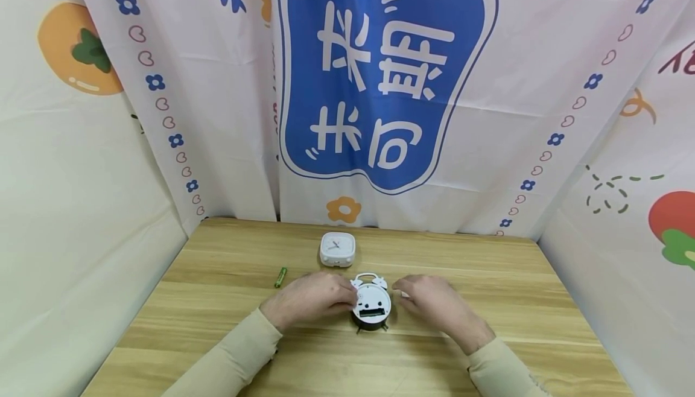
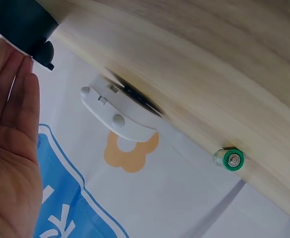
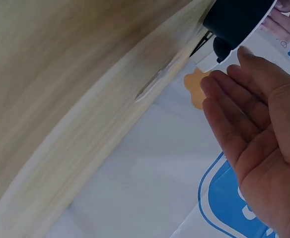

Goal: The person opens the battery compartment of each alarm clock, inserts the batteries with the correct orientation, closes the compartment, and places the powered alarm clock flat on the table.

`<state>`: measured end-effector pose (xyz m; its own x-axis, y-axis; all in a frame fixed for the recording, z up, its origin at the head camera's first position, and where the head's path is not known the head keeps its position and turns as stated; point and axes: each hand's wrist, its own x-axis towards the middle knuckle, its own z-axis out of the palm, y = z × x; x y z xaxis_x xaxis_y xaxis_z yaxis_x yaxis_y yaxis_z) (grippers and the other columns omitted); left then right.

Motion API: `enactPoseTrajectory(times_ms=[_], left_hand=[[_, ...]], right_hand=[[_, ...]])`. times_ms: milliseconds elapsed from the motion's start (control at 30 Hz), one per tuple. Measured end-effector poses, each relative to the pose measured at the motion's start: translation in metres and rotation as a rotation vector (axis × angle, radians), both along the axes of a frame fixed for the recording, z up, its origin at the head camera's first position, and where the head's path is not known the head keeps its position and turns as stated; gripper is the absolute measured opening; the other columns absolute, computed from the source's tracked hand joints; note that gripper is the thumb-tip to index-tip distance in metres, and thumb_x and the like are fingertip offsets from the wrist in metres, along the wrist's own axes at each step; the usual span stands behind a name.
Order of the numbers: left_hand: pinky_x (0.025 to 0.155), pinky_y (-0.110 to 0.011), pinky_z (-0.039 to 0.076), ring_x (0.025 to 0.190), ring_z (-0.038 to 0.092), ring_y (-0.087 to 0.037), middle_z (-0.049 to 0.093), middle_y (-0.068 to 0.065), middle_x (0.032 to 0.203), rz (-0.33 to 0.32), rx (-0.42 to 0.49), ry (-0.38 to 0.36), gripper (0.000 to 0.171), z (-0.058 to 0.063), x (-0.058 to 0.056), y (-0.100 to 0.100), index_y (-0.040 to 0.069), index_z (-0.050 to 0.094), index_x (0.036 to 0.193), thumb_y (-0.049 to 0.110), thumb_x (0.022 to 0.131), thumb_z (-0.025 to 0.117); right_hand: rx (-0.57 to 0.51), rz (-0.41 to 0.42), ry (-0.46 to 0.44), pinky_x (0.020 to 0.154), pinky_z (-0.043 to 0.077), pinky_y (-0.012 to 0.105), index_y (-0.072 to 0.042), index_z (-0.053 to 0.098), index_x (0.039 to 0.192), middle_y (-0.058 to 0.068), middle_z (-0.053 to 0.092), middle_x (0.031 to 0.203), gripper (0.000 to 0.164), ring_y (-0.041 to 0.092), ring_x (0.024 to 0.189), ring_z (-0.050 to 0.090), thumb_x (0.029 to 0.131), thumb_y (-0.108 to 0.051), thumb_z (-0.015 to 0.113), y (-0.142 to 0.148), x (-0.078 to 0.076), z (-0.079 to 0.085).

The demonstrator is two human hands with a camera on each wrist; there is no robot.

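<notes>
A twin-bell alarm clock (image 1: 371, 304) lies in the head view with its white back up, its dark body and short legs showing below. The battery slot in its back is uncovered and looks dark inside. My left hand (image 1: 320, 297) holds the clock's left edge; in the left wrist view its fingertips meet the white rim. To the right of the clock, my right hand (image 1: 437, 300) hovers with loosely bent fingers and nothing gripped in its palm. A small white piece (image 1: 404, 294) shows by its fingertips, mostly hidden by the hand in the head view.
A white square clock (image 1: 338, 248) lies face up behind the alarm clock. Left of it is a green battery (image 1: 280, 277) on the wooden table (image 1: 478, 264). Printed white curtains (image 1: 233, 143) hang along the table's back and sides.
</notes>
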<state>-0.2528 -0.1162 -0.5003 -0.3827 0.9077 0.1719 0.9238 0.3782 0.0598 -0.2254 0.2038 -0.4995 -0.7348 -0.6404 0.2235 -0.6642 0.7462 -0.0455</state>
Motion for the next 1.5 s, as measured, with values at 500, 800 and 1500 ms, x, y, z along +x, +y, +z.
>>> enactPoseTrajectory(times_ms=[500, 800, 1500], left_hand=[[0.121, -0.031, 0.065, 0.131, 0.082, -0.012, 0.088, 0.003, 0.133, 0.026, 0.035, -0.077, 0.016, 0.0, -0.002, -0.009, 0.017, 0.089, 0.126, 0.022, 0.115, 0.079], [0.12, -0.039, 0.067, 0.135, 0.08, -0.019, 0.087, 0.0, 0.138, 0.159, 0.128, -0.18, 0.021, 0.008, -0.002, -0.018, 0.015, 0.087, 0.132, 0.022, 0.115, 0.078], [0.122, -0.06, 0.065, 0.137, 0.079, -0.034, 0.082, -0.012, 0.148, 0.543, 0.367, -0.507, 0.041, 0.018, -0.011, -0.068, 0.006, 0.077, 0.151, 0.031, 0.119, 0.071]], right_hand=[[-0.047, 0.213, 0.054, 0.104, 0.074, 0.035, -0.016, 0.088, 0.119, 0.003, 0.089, 0.132, 0.022, 0.02, 0.118, 0.087, 0.099, -0.019, 0.094, -0.006, 0.001, -0.009], [-0.026, 0.221, 0.079, 0.102, 0.073, 0.034, -0.016, 0.09, 0.118, 0.0, 0.089, 0.129, 0.022, 0.017, 0.116, 0.087, 0.098, -0.023, 0.095, -0.004, 0.0, -0.014], [-0.02, 0.227, 0.064, 0.104, 0.073, 0.033, -0.016, 0.091, 0.117, -0.002, 0.09, 0.126, 0.019, 0.016, 0.117, 0.087, 0.098, -0.021, 0.095, -0.005, 0.001, -0.013]])
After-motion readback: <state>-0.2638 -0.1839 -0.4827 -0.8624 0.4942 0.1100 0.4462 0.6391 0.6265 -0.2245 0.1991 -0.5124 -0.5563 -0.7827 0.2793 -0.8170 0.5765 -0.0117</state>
